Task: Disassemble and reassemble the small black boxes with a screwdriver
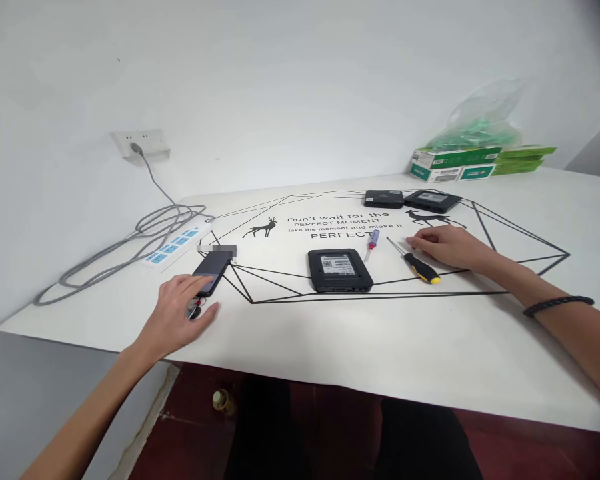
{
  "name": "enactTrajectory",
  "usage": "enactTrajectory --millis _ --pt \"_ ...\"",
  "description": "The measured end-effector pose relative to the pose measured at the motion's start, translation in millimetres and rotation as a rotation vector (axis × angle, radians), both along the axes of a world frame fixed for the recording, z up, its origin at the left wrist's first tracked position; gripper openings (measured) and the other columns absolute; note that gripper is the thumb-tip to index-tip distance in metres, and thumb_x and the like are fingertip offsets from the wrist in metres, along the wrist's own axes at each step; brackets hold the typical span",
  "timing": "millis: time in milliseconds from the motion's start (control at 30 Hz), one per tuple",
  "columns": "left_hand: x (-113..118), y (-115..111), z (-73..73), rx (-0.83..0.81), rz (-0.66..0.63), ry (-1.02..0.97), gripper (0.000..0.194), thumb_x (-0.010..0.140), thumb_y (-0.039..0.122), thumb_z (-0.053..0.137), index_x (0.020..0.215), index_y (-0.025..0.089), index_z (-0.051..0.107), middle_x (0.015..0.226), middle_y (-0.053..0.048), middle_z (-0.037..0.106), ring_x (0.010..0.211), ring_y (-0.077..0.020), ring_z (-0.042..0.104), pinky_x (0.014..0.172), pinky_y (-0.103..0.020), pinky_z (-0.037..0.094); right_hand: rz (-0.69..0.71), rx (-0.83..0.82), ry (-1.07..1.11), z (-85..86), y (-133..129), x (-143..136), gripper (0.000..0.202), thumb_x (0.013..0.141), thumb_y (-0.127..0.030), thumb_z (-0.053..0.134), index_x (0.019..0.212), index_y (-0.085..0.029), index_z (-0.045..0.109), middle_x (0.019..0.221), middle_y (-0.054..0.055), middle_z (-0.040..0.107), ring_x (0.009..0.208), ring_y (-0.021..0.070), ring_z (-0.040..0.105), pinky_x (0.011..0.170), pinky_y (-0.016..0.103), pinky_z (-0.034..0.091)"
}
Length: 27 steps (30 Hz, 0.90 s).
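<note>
My left hand (183, 310) is spread, its fingertips on the lower part of a dark phone (214, 268) that lies on the table. Under that hand a small key bunch (195, 309) partly shows. My right hand (443, 247) rests on the table with fingers curled, just right of a black-and-yellow screwdriver (420, 267); whether it holds anything is hidden. A smaller screwdriver with a clear purple and red handle (373, 241) lies left of that one. Nearer the middle, a black box with a white label (339, 270) lies flat.
Two more black boxes (384, 199) (433, 200) lie at the back. Behind them are green-and-white cartons (455, 160) under a plastic bag (485, 123). A power strip (177, 247) and coiled grey cable (105, 257) lie at the left. A bottle (223, 401) stands on the floor.
</note>
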State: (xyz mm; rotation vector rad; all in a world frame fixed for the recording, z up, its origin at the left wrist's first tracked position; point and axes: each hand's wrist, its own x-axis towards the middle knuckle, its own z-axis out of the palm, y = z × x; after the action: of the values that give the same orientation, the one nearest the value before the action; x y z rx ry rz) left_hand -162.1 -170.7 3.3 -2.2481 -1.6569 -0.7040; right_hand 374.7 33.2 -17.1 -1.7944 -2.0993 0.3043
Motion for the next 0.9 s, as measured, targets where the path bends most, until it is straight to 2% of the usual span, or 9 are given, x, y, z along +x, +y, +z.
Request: enactTrajectory --millis 67,133,267,467,600,667,733,800,900 --pt "-8.0 -2.3 -4.4 -0.04 0.1 -0.021 0.05 0.093 0.053 0.058 0.131 0.021 0.063 0.121 -0.013 0.07 0.122 -0.0366 0.055 0.106 -0.059 0.04 -0.007 -0.004 -0.006 -0.9 0.7 0.6 0.051 0.082 -0.069 0.044 0.073 -0.023 0.063 0.068 0.006 0.066 0.071 0.024 0.058 0.069 0.036 0.04" --pt "-9.0 -1.9 -6.4 -0.077 0.144 -0.03 0.058 0.091 0.056 0.059 0.136 0.02 0.059 0.124 -0.015 0.068 0.128 -0.0382 0.049 0.109 -0.061 0.037 -0.014 -0.012 -0.012 -1.2 0.9 1.1 0.05 0.082 -0.069 0.044 0.073 -0.023 0.062 0.066 0.005 0.065 0.07 0.0238 0.058 0.069 0.036 0.039" --pt "-4.6 2.3 -5.2 -0.164 0.157 -0.011 0.065 0.09 0.059 0.058 0.142 0.019 0.055 0.122 -0.016 0.068 0.133 -0.0397 0.043 0.11 -0.062 0.035 -0.023 -0.028 -0.018 -0.1 0.1 1.3 0.051 0.081 -0.069 0.043 0.076 -0.023 0.064 0.066 0.006 0.066 0.07 0.0247 0.059 0.07 0.037 0.04" --pt "-6.5 2.7 -4.9 -0.21 0.162 -0.029 0.064 0.091 0.06 0.057 0.142 0.02 0.054 0.124 -0.015 0.067 0.131 -0.0392 0.043 0.109 -0.064 0.036 -0.03 -0.024 -0.03 3.7 -2.2 -1.7 0.046 0.08 -0.064 0.042 0.074 -0.023 0.064 0.07 0.007 0.068 0.074 0.0261 0.06 0.073 0.038 0.04" --pt "-3.7 -0.6 -3.2 -0.109 0.143 -0.013 0.067 0.091 0.056 0.06 0.146 0.019 0.049 0.131 -0.016 0.064 0.13 -0.0398 0.045 0.11 -0.063 0.036 -0.017 -0.029 -0.04 5.1 -3.3 -2.1 0.045 0.08 -0.063 0.043 0.074 -0.024 0.064 0.07 0.007 0.068 0.074 0.026 0.059 0.072 0.038 0.041" --pt "6.6 -2.6 0.3 0.0 0.083 -0.002 0.059 0.095 0.05 0.058 0.144 0.019 0.05 0.132 -0.016 0.064 0.129 -0.0383 0.048 0.11 -0.06 0.039 -0.015 -0.03 -0.04 4.5 -3.2 -1.6 0.044 0.081 -0.061 0.043 0.075 -0.024 0.065 0.07 0.007 0.068 0.074 0.026 0.06 0.071 0.038 0.041" --pt "24.9 -3.2 4.9 0.075 -0.037 0.012 0.046 0.099 0.042 0.054 0.14 0.021 0.054 0.131 -0.014 0.065 0.126 -0.034 0.055 0.109 -0.054 0.042 -0.016 -0.024 -0.034 3.5 -2.8 -1.5 0.042 0.082 -0.059 0.044 0.075 -0.024 0.065 0.069 0.007 0.067 0.074 0.0259 0.06 0.071 0.037 0.041" --pt "49.6 -0.5 8.8 0.066 -0.168 0.043 0.043 0.1 0.037 0.055 0.14 0.021 0.053 0.135 -0.014 0.065 0.127 -0.031 0.058 0.109 -0.049 0.045 -0.019 -0.017 -0.027 2.6 -2.7 -1.9 0.042 0.083 -0.058 0.044 0.076 -0.023 0.066 0.069 0.007 0.067 0.074 0.0259 0.059 0.07 0.037 0.041" --pt "89.6 11.8 11.0 -0.021 -0.319 0.077 0.044 0.1 0.035 0.055 0.14 0.017 0.053 0.137 -0.016 0.065 0.128 -0.0317 0.06 0.108 -0.05 0.047 -0.014 -0.004 -0.02 2.6 -3.5 -3.1 0.043 0.083 -0.058 0.044 0.078 -0.023 0.067 0.072 0.007 0.068 0.075 0.0264 0.06 0.071 0.037 0.041"
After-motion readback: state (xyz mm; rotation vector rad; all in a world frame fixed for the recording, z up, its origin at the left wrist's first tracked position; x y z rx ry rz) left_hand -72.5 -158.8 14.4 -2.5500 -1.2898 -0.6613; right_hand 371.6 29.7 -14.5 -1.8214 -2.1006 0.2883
